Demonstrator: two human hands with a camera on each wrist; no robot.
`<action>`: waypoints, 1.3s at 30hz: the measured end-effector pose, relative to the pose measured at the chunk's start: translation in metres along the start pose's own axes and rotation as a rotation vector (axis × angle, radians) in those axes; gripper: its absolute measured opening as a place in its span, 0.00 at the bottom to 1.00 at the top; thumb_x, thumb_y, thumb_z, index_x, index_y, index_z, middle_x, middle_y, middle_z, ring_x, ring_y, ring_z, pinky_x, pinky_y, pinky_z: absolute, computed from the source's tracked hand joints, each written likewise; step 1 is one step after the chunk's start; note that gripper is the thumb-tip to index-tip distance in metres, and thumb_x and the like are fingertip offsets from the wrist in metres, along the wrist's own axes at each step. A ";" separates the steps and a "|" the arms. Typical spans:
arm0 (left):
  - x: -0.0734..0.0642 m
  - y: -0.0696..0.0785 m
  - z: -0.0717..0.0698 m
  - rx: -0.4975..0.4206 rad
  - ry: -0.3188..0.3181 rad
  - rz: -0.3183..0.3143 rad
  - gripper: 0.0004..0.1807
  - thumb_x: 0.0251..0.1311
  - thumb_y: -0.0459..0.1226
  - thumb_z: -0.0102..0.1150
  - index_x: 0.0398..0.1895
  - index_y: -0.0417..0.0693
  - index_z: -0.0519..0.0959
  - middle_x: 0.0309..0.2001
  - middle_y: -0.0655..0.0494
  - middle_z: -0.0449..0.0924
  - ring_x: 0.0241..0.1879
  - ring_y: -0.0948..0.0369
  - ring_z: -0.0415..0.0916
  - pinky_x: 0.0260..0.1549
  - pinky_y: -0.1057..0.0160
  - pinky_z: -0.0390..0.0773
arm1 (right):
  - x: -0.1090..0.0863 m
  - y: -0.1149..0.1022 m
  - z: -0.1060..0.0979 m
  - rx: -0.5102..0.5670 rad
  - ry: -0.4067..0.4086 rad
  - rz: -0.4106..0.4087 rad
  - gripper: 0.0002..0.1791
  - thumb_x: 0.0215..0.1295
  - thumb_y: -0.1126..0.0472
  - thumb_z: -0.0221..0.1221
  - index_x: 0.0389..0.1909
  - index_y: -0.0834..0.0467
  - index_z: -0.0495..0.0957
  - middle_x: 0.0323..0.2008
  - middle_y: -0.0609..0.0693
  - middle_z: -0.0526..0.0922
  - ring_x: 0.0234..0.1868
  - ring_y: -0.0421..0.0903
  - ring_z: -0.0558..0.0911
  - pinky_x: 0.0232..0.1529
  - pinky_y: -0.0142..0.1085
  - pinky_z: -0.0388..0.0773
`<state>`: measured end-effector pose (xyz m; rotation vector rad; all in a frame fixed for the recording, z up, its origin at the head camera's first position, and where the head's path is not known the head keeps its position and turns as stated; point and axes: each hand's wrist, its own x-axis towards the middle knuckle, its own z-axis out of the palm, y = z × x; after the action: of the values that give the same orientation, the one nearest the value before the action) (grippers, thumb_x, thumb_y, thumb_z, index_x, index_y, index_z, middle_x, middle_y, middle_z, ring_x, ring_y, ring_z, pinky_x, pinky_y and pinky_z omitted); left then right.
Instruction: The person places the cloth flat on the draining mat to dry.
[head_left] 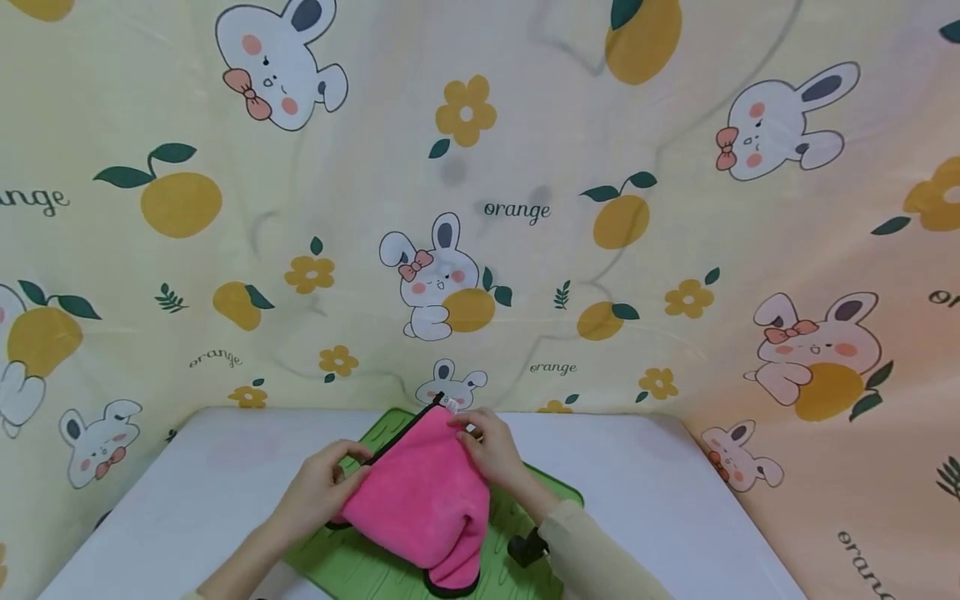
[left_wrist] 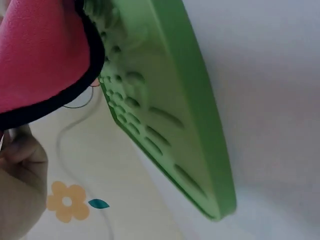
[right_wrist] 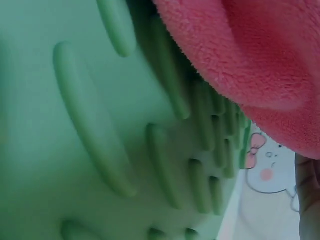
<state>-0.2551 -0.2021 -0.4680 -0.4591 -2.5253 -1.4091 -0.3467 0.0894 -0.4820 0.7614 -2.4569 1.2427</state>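
A pink plush cloth with black edging hangs in folds over a green ridged washboard. My left hand pinches its black edge on the left, thumb towards me. Near the top corner, beside a small white tag, my right hand pinches the cloth between thumb and fingers. The left wrist view shows the edged cloth raised above the board. In the right wrist view the fluffy cloth covers part of the ridges, and only a strip of the hand shows.
A white table lies under the board. Behind it hangs a cream curtain printed with rabbits, oranges and flowers, which also runs along both sides. A small black object sits by my right wrist.
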 end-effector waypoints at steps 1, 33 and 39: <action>0.001 -0.002 -0.001 0.008 -0.014 0.001 0.10 0.66 0.29 0.67 0.49 0.46 0.83 0.43 0.53 0.82 0.15 0.68 0.67 0.10 0.66 0.72 | 0.001 0.001 0.001 -0.015 -0.008 0.007 0.12 0.70 0.71 0.64 0.50 0.56 0.88 0.47 0.52 0.82 0.38 0.47 0.85 0.42 0.37 0.84; -0.026 -0.002 0.009 0.439 -0.081 0.617 0.14 0.54 0.32 0.78 0.38 0.54 0.83 0.38 0.67 0.78 0.35 0.70 0.75 0.33 0.69 0.81 | -0.075 -0.037 -0.036 -0.046 -0.154 -0.228 0.10 0.69 0.66 0.67 0.49 0.59 0.84 0.47 0.50 0.82 0.41 0.45 0.83 0.36 0.31 0.84; -0.029 -0.012 0.012 0.496 -0.171 0.715 0.15 0.50 0.37 0.82 0.36 0.60 0.83 0.37 0.71 0.77 0.36 0.72 0.74 0.32 0.68 0.78 | -0.092 -0.043 -0.034 -0.111 -0.219 -0.338 0.10 0.66 0.64 0.70 0.47 0.55 0.85 0.44 0.45 0.81 0.39 0.39 0.80 0.37 0.26 0.80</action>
<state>-0.2326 -0.2025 -0.4930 -1.2432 -2.3251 -0.4873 -0.2460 0.1258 -0.4766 1.2763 -2.4009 0.9328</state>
